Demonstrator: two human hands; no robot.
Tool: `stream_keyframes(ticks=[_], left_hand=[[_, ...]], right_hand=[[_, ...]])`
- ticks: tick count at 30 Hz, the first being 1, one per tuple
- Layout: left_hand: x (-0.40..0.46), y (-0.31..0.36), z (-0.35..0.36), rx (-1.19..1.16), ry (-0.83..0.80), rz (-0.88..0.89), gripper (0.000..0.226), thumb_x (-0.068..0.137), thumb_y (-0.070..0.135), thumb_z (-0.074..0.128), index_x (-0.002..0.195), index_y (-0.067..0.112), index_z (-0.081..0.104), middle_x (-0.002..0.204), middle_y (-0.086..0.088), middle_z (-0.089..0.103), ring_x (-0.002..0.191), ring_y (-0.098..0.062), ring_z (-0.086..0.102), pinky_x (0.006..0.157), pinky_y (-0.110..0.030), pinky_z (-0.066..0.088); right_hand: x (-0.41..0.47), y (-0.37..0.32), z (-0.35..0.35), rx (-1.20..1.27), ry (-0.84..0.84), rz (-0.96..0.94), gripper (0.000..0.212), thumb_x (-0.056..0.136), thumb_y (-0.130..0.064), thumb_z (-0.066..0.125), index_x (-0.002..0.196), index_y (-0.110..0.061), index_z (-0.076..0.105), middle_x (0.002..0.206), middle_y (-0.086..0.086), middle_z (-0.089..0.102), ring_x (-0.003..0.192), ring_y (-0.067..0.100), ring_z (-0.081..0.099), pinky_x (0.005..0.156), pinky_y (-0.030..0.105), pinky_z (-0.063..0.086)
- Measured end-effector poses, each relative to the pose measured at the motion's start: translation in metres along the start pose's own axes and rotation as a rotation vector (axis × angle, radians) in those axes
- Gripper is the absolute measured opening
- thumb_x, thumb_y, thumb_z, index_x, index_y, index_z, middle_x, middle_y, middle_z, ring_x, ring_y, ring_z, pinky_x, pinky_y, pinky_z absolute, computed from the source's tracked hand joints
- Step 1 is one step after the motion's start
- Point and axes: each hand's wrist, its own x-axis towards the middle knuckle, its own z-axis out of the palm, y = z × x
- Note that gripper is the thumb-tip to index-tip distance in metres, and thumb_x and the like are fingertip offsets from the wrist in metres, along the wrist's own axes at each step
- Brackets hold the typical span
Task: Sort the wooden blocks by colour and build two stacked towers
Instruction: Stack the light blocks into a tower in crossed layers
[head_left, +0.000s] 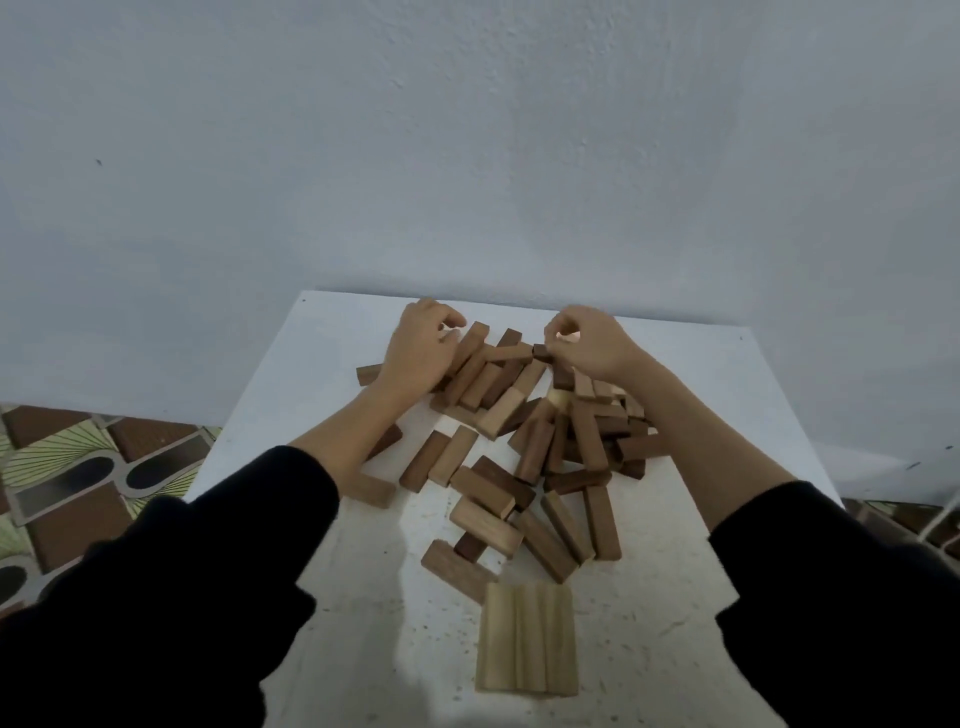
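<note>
Little of the task is judged to be done: only one flat row of pale blocks (527, 638) is laid side by side at the near end of the white table (727, 395), a first layer at most. The mixed heap of blocks (524, 441), dark and light together, is left unsorted across the table's middle. A dark block (541, 352) is pinched at its end by the curled fingers of the right hand (589, 340). The left hand (422, 348) is laid on the heap's far left; whether anything is gripped cannot be told. Bare room is seen at the near left; the far edge lies just behind both hands
</note>
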Motion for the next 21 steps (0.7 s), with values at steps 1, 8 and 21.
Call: stream_keyframes(ticks=[1, 8, 21], left_hand=[[0.003, -0.007, -0.001, 0.029, -0.006, -0.011, 0.016, 0.089, 0.006, 0.055, 0.101, 0.009, 0.066, 0.105, -0.001, 0.059, 0.105, -0.017, 0.049, 0.084, -0.018, 0.034], [0.028, -0.033, -0.006, 0.268, -0.197, -0.063, 0.028, 0.093, 0.006, 0.048, 0.116, 0.006, 0.063, 0.125, -0.008, 0.058, 0.118, -0.025, 0.049, 0.096, -0.036, 0.039], [0.058, -0.053, -0.007, 0.308, -0.357, -0.138, 0.024, 0.095, 0.019, 0.055, 0.114, 0.007, 0.063, 0.112, -0.011, 0.063, 0.097, -0.023, 0.056, 0.082, -0.032, 0.045]], right_hand=[[0.006, 0.002, -0.004, 0.040, 0.015, 0.051, 0.005, 0.090, -0.009, 0.052, 0.095, -0.011, 0.054, 0.093, 0.000, 0.055, 0.084, 0.013, 0.052, 0.064, 0.013, 0.041], [0.043, 0.034, -0.013, -0.221, -0.016, 0.239, 0.025, 0.082, 0.014, 0.040, 0.077, -0.011, 0.041, 0.095, 0.008, 0.041, 0.085, 0.024, 0.044, 0.063, 0.025, 0.032], [0.061, 0.044, -0.004, -0.320, -0.103, 0.267, 0.046, 0.081, 0.007, 0.050, 0.049, -0.017, 0.025, 0.050, 0.001, 0.025, 0.047, 0.016, 0.021, 0.045, 0.025, 0.016]])
